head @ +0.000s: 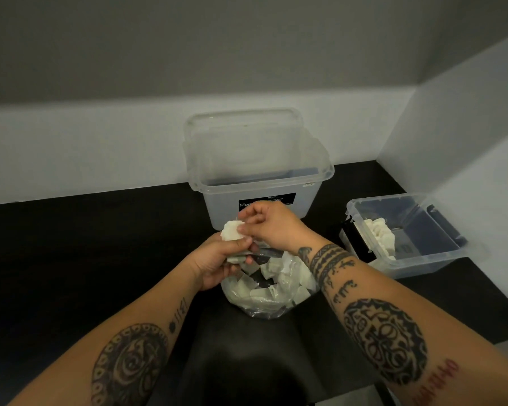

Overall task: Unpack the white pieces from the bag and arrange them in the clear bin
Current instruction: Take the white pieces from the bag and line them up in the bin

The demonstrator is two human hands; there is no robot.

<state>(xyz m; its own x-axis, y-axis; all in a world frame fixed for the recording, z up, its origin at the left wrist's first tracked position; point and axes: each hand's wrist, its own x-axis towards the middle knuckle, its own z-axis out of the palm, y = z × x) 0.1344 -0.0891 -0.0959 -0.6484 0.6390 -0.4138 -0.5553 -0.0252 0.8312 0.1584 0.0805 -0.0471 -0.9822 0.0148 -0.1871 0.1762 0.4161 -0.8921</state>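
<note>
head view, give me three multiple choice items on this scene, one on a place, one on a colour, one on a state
1. Where is the low clear plastic bin that holds a row of white pieces?
A. right of the tall clear plastic tub
B. left of the tall tub
C. on top of the tall tub

2. What colour is the table top?
A. white
B. black
C. red

3. What is the left hand doing?
A. lying flat on the table
B. holding a small stack of white pieces
C. lifting the tall tub

Answers:
1 A: the low bin sits at the right, beside the tall clear plastic tub.
2 B: the surface under the clear plastic bag of white pieces is black.
3 B: its fingers curl round the stack above the bag, and the right hand pinches it from the top.
</note>
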